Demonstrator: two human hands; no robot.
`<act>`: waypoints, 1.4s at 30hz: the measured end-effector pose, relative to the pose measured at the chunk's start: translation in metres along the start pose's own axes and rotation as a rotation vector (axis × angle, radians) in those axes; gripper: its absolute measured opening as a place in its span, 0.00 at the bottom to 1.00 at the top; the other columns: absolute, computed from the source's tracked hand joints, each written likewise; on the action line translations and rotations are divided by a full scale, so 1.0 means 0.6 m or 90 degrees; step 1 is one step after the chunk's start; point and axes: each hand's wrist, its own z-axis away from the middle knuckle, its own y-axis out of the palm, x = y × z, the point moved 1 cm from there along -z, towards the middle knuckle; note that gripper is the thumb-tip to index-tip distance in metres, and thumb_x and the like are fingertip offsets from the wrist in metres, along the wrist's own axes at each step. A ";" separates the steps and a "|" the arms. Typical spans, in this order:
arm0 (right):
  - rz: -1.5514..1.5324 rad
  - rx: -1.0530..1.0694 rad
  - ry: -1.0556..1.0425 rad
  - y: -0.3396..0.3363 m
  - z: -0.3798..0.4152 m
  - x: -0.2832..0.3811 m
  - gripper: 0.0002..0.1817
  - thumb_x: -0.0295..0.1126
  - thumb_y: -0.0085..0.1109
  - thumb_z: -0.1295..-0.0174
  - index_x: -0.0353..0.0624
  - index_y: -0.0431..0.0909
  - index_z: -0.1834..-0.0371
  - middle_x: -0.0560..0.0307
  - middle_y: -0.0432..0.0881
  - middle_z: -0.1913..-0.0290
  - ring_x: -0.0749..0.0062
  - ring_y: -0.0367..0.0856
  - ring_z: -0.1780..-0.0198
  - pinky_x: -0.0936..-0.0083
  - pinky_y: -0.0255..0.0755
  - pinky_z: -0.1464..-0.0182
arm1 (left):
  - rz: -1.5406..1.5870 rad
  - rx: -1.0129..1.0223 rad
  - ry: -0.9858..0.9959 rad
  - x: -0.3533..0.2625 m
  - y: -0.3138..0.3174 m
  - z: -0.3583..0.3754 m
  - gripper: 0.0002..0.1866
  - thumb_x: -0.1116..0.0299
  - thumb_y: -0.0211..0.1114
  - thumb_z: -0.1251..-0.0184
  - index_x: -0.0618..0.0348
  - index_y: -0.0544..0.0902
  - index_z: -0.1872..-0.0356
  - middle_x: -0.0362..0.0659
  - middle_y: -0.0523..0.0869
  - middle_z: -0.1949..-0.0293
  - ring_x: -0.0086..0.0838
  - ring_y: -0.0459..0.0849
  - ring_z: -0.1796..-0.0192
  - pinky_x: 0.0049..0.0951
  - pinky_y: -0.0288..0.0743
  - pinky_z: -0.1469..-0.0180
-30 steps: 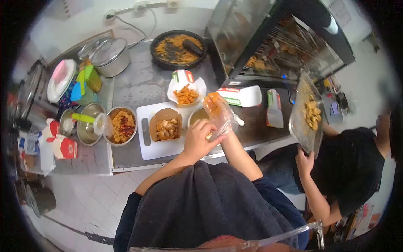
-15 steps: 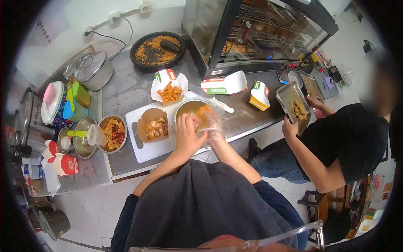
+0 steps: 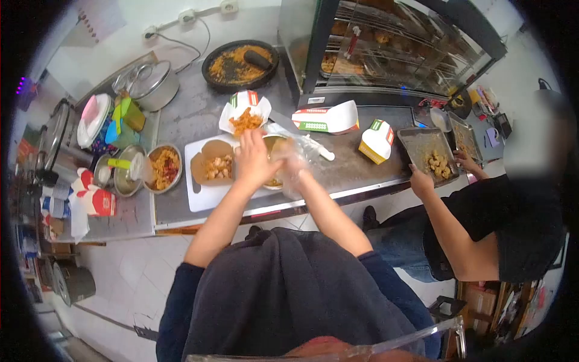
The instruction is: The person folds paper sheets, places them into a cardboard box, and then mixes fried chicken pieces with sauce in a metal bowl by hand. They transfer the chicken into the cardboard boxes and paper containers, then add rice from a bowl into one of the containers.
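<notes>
My left hand [image 3: 254,158] is bare, fingers stretched out and thumb apart, over the left rim of a metal bowl [image 3: 278,145]. Its fingertips come close to an open white paper box [image 3: 263,108] of orange fried pieces [image 3: 246,122]. Across the bowl's right side, my right hand [image 3: 294,173] wears a clear plastic glove. Motion smears its fingers, so their grip is hidden. Left of my left hand, a brown carton [image 3: 202,172] with pale chopped pieces [image 3: 218,168] stands on a white cutting board [image 3: 196,202]. Both hands cover much of the bowl.
A stone mortar [image 3: 216,83] and a glass display cabinet [image 3: 307,66] stand behind. A bowl of fried bits [image 3: 164,168] lies left. Two more paper boxes, one long [image 3: 329,117] and one small [image 3: 377,140], sit right. At right, a person holds a metal tray [image 3: 422,145].
My left hand has drawn apart from my right and its fingers have straightened. The orange piece seen by my gloved right hand no longer shows. The view has shifted, and the person's tray is tilted differently.
</notes>
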 end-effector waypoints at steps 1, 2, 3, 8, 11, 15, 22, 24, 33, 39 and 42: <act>0.065 0.021 0.052 -0.006 -0.021 0.012 0.16 0.38 0.49 0.33 0.47 0.70 0.45 0.61 0.75 0.49 0.74 0.73 0.50 0.73 0.67 0.46 | -0.016 0.029 0.008 -0.005 0.007 -0.006 0.30 0.71 0.71 0.61 0.57 0.68 0.52 0.48 0.68 0.54 0.45 0.67 0.45 0.43 0.60 0.49; 0.133 0.044 0.101 -0.004 -0.027 0.021 0.17 0.40 0.47 0.32 0.47 0.70 0.44 0.64 0.74 0.49 0.77 0.72 0.48 0.74 0.66 0.45 | -0.021 0.024 -0.002 -0.006 0.017 -0.015 0.30 0.71 0.71 0.61 0.57 0.68 0.52 0.48 0.68 0.54 0.45 0.67 0.45 0.43 0.60 0.49; 0.137 0.054 0.106 -0.001 -0.023 0.022 0.17 0.40 0.47 0.32 0.47 0.70 0.44 0.64 0.74 0.49 0.77 0.72 0.48 0.74 0.66 0.45 | -0.039 -0.012 -0.018 -0.004 0.027 -0.026 0.32 0.72 0.71 0.62 0.57 0.68 0.51 0.48 0.68 0.53 0.44 0.67 0.45 0.43 0.60 0.49; 0.135 0.131 0.050 -0.006 0.006 0.014 0.20 0.39 0.51 0.34 0.42 0.69 0.42 0.63 0.73 0.51 0.77 0.70 0.50 0.75 0.64 0.46 | -0.105 -0.046 -0.092 0.014 0.031 -0.076 0.36 0.73 0.72 0.66 0.55 0.67 0.49 0.48 0.68 0.50 0.45 0.65 0.43 0.46 0.59 0.48; 0.244 0.173 0.033 -0.068 0.035 0.014 0.25 0.38 0.54 0.35 0.42 0.65 0.37 0.61 0.73 0.51 0.76 0.70 0.49 0.76 0.65 0.45 | -0.136 0.028 -0.123 0.028 0.030 -0.076 0.36 0.73 0.73 0.65 0.55 0.67 0.48 0.49 0.68 0.50 0.45 0.65 0.43 0.46 0.60 0.48; 0.092 0.297 0.065 -0.106 0.083 0.056 0.36 0.41 0.59 0.39 0.39 0.57 0.30 0.60 0.72 0.44 0.73 0.68 0.41 0.78 0.62 0.40 | -0.174 0.095 -0.094 0.030 0.050 -0.058 0.36 0.71 0.73 0.63 0.56 0.66 0.47 0.48 0.67 0.49 0.44 0.65 0.42 0.49 0.61 0.49; 0.116 0.295 0.122 -0.125 0.127 0.101 0.36 0.41 0.59 0.38 0.33 0.57 0.32 0.50 0.64 0.33 0.67 0.65 0.35 0.68 0.59 0.33 | -0.250 0.196 -0.088 0.075 0.082 -0.027 0.42 0.64 0.77 0.64 0.57 0.64 0.44 0.48 0.67 0.46 0.42 0.64 0.41 0.48 0.60 0.48; 0.141 0.333 0.132 -0.125 0.119 0.092 0.30 0.39 0.56 0.36 0.34 0.63 0.35 0.48 0.73 0.40 0.66 0.74 0.43 0.66 0.68 0.40 | -0.249 0.259 -0.087 0.075 0.077 -0.005 0.46 0.61 0.78 0.63 0.59 0.62 0.41 0.49 0.66 0.46 0.42 0.64 0.41 0.48 0.60 0.48; 0.879 0.137 -0.560 -0.043 0.047 0.036 0.09 0.27 0.53 0.49 0.44 0.83 0.69 0.53 0.84 0.60 0.56 0.82 0.60 0.61 0.74 0.59 | -0.209 0.233 -0.078 0.082 0.023 0.045 0.46 0.62 0.77 0.64 0.57 0.62 0.40 0.49 0.65 0.48 0.44 0.64 0.43 0.46 0.58 0.45; 1.344 0.267 -0.207 -0.003 0.044 0.028 0.12 0.39 0.52 0.49 0.49 0.85 0.70 0.55 0.84 0.66 0.60 0.80 0.55 0.59 0.66 0.53 | -0.153 0.218 0.004 0.098 -0.004 0.005 0.21 0.68 0.70 0.57 0.53 0.79 0.56 0.45 0.72 0.55 0.40 0.68 0.47 0.42 0.61 0.49; 1.300 0.194 -0.255 -0.039 0.048 0.011 0.11 0.39 0.53 0.49 0.50 0.84 0.73 0.55 0.84 0.67 0.60 0.79 0.56 0.54 0.64 0.51 | -0.185 0.294 0.165 0.119 0.034 -0.020 0.09 0.69 0.65 0.54 0.53 0.85 0.68 0.42 0.75 0.58 0.38 0.70 0.48 0.39 0.62 0.51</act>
